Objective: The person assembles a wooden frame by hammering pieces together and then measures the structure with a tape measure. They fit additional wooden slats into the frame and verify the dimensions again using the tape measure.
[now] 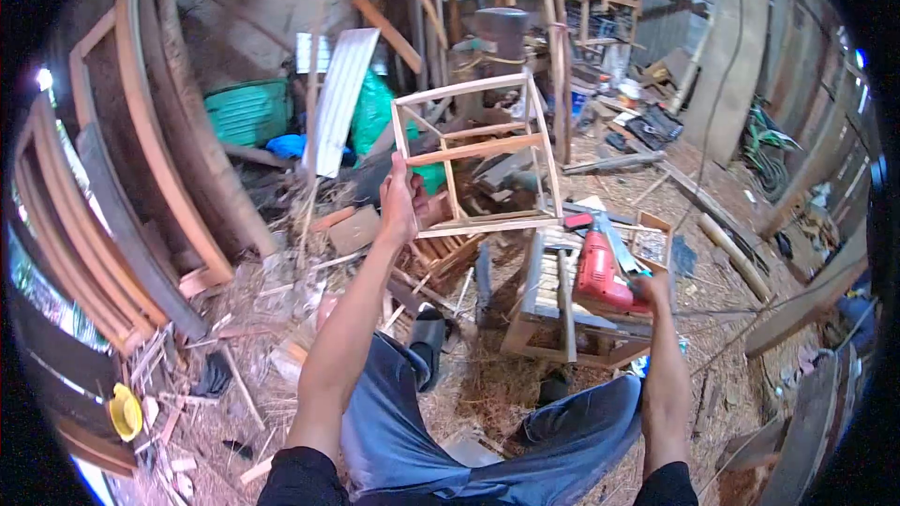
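Note:
My left hand [401, 201] is closed on one corner upright of an open wooden box frame [483, 147], holding it tilted above the floor. Thin light strips make up the frame, with a wider orange-brown bar across its middle. Lower right, my right hand [653, 289] is closed around the handle end of what looks like a handsaw [614, 244] with a pale blade and a bit of blue. Beside that blade lies a red power tool [600, 272] on a low wooden bench [539, 349]. A hammer-like tool with a long wooden handle [566, 305] rests there too.
Wood scraps and shavings cover the floor. Curved wooden frames [155, 145] lean at the left, near a yellow hard-hat-like object [125, 412]. Behind stand a pale corrugated sheet [343, 103] and a dark cylinder [502, 33]. Planks [727, 66] lean at the right; a cable crosses there.

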`<state>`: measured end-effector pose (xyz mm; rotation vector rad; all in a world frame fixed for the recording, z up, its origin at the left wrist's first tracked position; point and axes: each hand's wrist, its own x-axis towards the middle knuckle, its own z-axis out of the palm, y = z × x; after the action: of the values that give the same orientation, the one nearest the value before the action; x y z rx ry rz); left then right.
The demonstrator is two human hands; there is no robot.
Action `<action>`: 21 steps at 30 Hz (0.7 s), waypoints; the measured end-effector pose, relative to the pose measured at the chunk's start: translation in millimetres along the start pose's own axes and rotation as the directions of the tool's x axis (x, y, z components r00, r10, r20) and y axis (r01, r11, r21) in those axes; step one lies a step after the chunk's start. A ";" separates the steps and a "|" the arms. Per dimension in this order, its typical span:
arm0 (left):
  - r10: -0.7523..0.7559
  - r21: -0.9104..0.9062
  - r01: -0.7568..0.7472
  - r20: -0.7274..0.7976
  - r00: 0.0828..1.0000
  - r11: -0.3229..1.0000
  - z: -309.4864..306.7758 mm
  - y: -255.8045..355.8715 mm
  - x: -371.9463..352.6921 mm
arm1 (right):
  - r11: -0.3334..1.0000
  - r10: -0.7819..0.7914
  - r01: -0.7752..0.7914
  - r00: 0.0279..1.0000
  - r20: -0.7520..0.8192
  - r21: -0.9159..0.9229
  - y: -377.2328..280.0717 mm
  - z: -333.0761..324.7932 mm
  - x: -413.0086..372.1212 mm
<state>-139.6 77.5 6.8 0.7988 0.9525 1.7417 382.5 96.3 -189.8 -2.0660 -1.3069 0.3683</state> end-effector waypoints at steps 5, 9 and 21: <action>-0.054 0.023 0.055 -0.040 0.998 0.998 -47.8 16.7 -8.5 | 0.992 -0.128 0.118 0.877 -0.463 -0.052 -3.1 -8.1 2.7; -0.070 0.128 0.082 -0.095 0.993 0.988 -76.1 -3.7 -10.1 | 0.990 -0.020 0.115 0.691 -0.722 0.082 -29.9 -34.2 -4.8; -0.205 0.155 0.238 -0.204 0.957 0.959 -127.6 -25.0 -77.0 | 0.185 -0.216 -0.238 0.937 0.276 0.953 -233.4 -60.0 -133.3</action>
<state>-211.4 -20.1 -83.4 0.6201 1.2887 1.5682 191.5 22.9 -5.3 -0.8147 -0.7617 1.2829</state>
